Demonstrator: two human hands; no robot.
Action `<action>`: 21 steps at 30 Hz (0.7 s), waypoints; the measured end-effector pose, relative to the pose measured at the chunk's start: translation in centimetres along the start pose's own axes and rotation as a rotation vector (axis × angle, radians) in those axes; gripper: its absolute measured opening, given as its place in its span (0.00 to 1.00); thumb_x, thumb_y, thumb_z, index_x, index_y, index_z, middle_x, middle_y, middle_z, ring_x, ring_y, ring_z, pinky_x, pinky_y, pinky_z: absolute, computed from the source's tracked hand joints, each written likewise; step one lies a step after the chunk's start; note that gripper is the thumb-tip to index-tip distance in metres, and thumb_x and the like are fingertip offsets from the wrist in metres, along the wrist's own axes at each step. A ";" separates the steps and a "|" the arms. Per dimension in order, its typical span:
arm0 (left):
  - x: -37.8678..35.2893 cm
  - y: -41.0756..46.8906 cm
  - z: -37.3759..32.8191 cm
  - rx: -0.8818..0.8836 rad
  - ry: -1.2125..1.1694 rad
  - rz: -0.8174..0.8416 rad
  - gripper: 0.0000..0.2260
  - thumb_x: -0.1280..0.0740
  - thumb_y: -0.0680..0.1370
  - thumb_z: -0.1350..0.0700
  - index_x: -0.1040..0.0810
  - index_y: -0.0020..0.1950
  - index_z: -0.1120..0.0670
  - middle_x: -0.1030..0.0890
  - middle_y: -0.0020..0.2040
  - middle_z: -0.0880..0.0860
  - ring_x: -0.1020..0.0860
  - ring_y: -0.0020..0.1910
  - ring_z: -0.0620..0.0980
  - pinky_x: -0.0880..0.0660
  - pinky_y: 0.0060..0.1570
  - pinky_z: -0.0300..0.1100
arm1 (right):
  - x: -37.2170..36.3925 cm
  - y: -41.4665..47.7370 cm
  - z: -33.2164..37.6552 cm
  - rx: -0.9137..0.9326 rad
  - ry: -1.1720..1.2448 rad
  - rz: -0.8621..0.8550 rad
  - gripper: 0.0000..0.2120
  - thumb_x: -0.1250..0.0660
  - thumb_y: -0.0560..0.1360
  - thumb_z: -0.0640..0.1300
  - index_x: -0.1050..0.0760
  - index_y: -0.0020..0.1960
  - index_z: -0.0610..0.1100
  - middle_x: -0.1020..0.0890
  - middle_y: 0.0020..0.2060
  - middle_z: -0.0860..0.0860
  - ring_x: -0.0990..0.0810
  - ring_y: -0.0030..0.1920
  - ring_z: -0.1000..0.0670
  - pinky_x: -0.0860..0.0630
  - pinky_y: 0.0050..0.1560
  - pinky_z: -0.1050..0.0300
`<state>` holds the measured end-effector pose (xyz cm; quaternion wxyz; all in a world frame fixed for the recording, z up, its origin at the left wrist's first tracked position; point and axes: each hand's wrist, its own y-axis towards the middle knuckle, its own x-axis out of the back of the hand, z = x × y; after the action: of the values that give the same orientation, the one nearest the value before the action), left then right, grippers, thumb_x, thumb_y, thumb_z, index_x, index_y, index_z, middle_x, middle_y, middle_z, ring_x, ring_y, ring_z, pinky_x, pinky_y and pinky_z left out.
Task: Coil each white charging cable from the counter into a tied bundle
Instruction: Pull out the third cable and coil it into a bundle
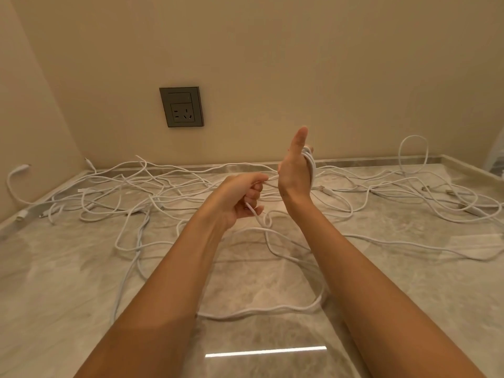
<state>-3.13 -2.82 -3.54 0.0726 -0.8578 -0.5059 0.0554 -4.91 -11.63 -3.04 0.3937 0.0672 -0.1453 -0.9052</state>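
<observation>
Pale beige walls meet in a corner behind a polished grey marble bench (81, 268), and a dark grey wall socket plate (181, 107) sits on the back wall a little above the surface. A bright strip of light reflects off the stone near the front edge.

A loose tangle of thin white cables (131, 186) is spread across the back half of the bench from the left wall to the far right, crossing over one another, with several plug ends lying among them.

The person's bare forearms reach out over the middle of the bench. The right hand (296, 170) is raised upright with its fingers straight and together. Several turns of one white charging cable (310, 162) are wound around the hand, showing along its far edge. From those turns a short stretch of the same cable runs left to the left hand (240, 197), just beside the right wrist. The left hand's fingers are curled round the cable and grip it. Below that hand the cable drops in a small curl to the bench, where it joins wider loops lying under the forearms.
</observation>
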 end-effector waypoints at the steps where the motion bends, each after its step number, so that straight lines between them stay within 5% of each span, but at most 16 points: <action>1: 0.0 -0.1 -0.1 -0.027 0.060 -0.014 0.18 0.38 0.77 0.55 0.36 0.27 0.51 0.40 0.18 0.44 0.42 0.17 0.42 0.28 0.29 0.37 | 0.2 0.2 -0.2 0.000 -0.023 0.003 0.36 0.64 0.70 0.73 0.36 0.37 0.42 0.26 0.48 0.45 0.28 0.42 0.54 0.35 0.49 0.57; 3: 0.1 -0.1 -0.3 -0.037 0.034 0.011 0.20 0.41 0.77 0.54 0.38 0.24 0.50 0.41 0.17 0.45 0.40 0.19 0.45 0.26 0.32 0.40 | 0.6 0.8 -0.7 0.019 -0.055 0.006 0.31 0.61 0.78 0.64 0.29 0.53 0.42 0.27 0.63 0.45 0.29 0.61 0.54 0.38 0.58 0.63; 5: 0.6 -0.2 -0.6 -0.053 -0.038 0.072 0.23 0.43 0.77 0.55 0.39 0.21 0.49 0.43 0.17 0.46 0.40 0.20 0.47 0.23 0.30 0.41 | 1.1 1.0 -0.7 0.029 -0.096 0.034 0.32 0.60 0.79 0.62 0.36 0.71 0.42 0.46 0.76 0.47 0.47 0.75 0.53 0.50 0.70 0.60; 7: 1.1 -0.3 -0.8 -0.096 0.035 0.074 0.21 0.42 0.77 0.56 0.39 0.22 0.51 0.43 0.17 0.45 0.43 0.18 0.45 0.29 0.24 0.35 | 1.4 0.9 -0.5 0.029 -0.168 0.056 0.32 0.61 0.79 0.62 0.33 0.70 0.44 0.51 0.77 0.48 0.51 0.76 0.52 0.53 0.72 0.58; 8: 1.3 -0.3 -0.8 -0.143 0.120 0.043 0.20 0.41 0.76 0.57 0.38 0.24 0.52 0.43 0.17 0.45 0.44 0.18 0.44 0.35 0.21 0.33 | 1.5 1.1 -0.9 0.018 -0.210 0.076 0.31 0.61 0.78 0.63 0.26 0.58 0.48 0.44 0.76 0.46 0.48 0.75 0.52 0.51 0.72 0.57; 10: 1.5 -0.4 -0.9 -0.303 0.320 -0.043 0.19 0.37 0.76 0.57 0.33 0.24 0.55 0.41 0.17 0.44 0.43 0.19 0.42 0.42 0.21 0.33 | 1.8 1.3 -1.4 0.039 -0.319 0.092 0.27 0.61 0.77 0.65 0.36 0.32 0.50 0.23 0.55 0.37 0.28 0.63 0.49 0.36 0.64 0.54; 12: 1.5 -0.4 -1.0 -0.460 0.425 -0.088 0.18 0.35 0.77 0.56 0.27 0.26 0.56 0.37 0.17 0.43 0.38 0.19 0.40 0.40 0.22 0.30 | 2.1 1.1 -1.4 0.083 -0.395 0.117 0.30 0.60 0.78 0.64 0.41 0.26 0.46 0.28 0.28 0.44 0.26 0.36 0.49 0.32 0.42 0.54; 15: 1.5 -0.4 -1.1 -0.630 0.474 -0.160 0.17 0.35 0.77 0.53 0.24 0.28 0.55 0.29 0.21 0.44 0.31 0.26 0.38 0.36 0.29 0.25 | 1.8 0.9 -1.4 0.002 -0.421 0.310 0.36 0.63 0.75 0.68 0.38 0.24 0.43 0.31 0.23 0.49 0.31 0.26 0.52 0.35 0.37 0.55; 18: 2.0 0.1 -1.1 -0.724 0.523 -0.261 0.18 0.34 0.76 0.49 0.25 0.26 0.52 0.34 0.19 0.45 0.36 0.24 0.43 0.38 0.28 0.33 | 1.7 1.4 -1.6 -0.276 -0.260 0.657 0.44 0.71 0.68 0.74 0.36 0.23 0.40 0.32 0.18 0.48 0.35 0.19 0.52 0.37 0.27 0.59; 21: 2.6 0.6 -1.2 -0.770 0.556 -0.314 0.19 0.34 0.75 0.47 0.28 0.25 0.51 0.37 0.16 0.46 0.39 0.19 0.43 0.43 0.24 0.34 | 2.0 1.4 -1.4 -0.355 -0.052 1.035 0.45 0.75 0.65 0.74 0.38 0.21 0.41 0.37 0.15 0.48 0.40 0.17 0.52 0.33 0.32 0.57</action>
<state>-1.15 -0.88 -2.55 -0.1098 -0.7183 -0.5740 -0.3776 -4.96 -14.33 -3.97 0.7893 -0.1031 -0.0140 -0.6051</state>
